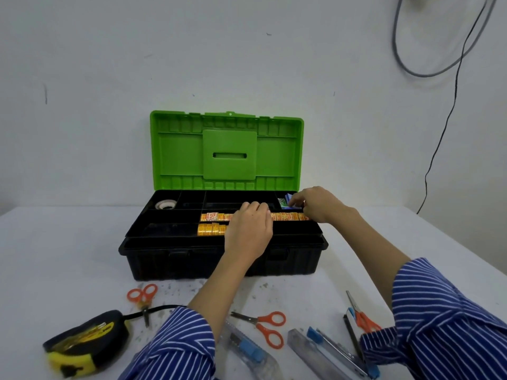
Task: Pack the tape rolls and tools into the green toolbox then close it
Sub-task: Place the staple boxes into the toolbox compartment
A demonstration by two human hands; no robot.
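The toolbox (170, 259) stands open on the table, its green lid (227, 152) upright. Its black tray holds a white tape roll (165, 205) at the back left and two rows of small yellow-orange tape rolls (211, 223). My left hand (248, 229) rests palm down over those rows, fingers curled onto them. My right hand (318, 204) reaches into the tray's back right compartment and pinches a small blue and green box (286, 202). Whether the left hand holds a roll is hidden.
On the table in front of the box lie three orange-handled scissors (142, 296) (267, 326) (362, 316), a yellow-black tape measure (85, 341), and two clear utility knives with blue sliders (247, 349) (329, 349). A cable (439, 138) hangs down the wall at right.
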